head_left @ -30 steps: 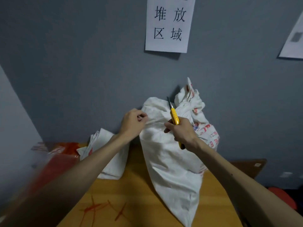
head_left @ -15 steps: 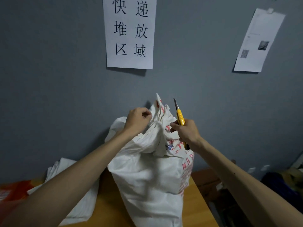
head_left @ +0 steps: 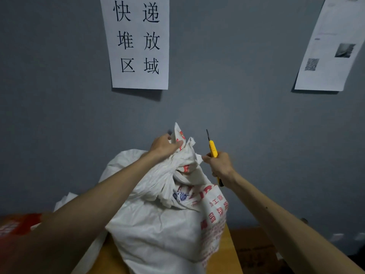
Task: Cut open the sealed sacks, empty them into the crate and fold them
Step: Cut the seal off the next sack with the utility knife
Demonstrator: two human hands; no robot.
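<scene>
1. The white sack (head_left: 158,230) runs off the bottom edge of the frame, so its base is unseen. The left forearm crosses its left side and covers part of it.
2. At lower left, a second heap of white sacking (head_left: 66,200) shows only as a sliver behind that forearm. A red thing (head_left: 17,224) at the left edge is too blurred to identify.
3. The right hand (head_left: 220,165) is curled round the handle of a yellow utility knife (head_left: 213,150) and hides the handle's middle. The blade points up, just right of the sack's bunched neck.
4. At centre frame, the left hand (head_left: 165,147) grips the gathered top of the sack. The sack bulges, but its contents cannot be seen.
5. The sack stands on a wooden table (head_left: 232,254), close to the table's right edge at lower right of centre.
6. Bare grey wall lies above and to both sides of the hands. A paper sign (head_left: 140,42) hangs at upper centre, and a second sheet (head_left: 331,46) is cut off at upper right.
</scene>
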